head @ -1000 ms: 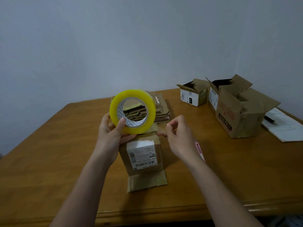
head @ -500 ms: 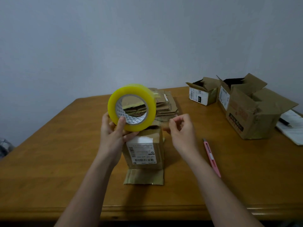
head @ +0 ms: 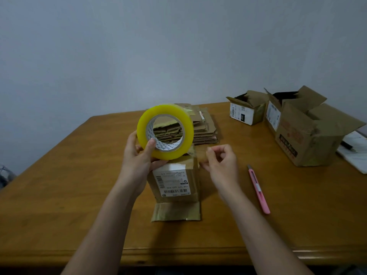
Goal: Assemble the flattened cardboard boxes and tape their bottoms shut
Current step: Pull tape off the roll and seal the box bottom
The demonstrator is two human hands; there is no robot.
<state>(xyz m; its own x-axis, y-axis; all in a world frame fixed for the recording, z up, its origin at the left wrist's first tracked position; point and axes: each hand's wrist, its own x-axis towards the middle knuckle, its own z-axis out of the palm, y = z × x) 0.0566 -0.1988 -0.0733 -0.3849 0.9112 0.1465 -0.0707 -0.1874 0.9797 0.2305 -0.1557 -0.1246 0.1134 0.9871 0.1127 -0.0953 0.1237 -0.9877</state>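
Yellow tape is what this moment is turning on: the left hand (head: 139,161) is gripping the roll of tape (head: 165,131) with fingers curled round its rim, holding it upright just above the small box (head: 174,179). That box is standing upside down on the tabletop (head: 69,185), its labelled side facing the person and one flap lying flat toward the near edge. The right hand (head: 222,165), just to the right of the box, is pinching thumb and fingertips together, seemingly on the clear free end of the tape, though the strip itself is too faint to make out for certain. Judging from this, the taping step is under way: the box is folded up and the strip is being drawn out for its bottom seam. The next move is probably calling for laying that end down over the closed flaps, pressing it flat, then cutting it, and the pink knife (head: 259,190) is lying within reach to the right of the box. Behind the box a stack of flat cardboard (head: 204,128) is waiting, and well to its right two finished boxes (head: 297,128) are sitting open.
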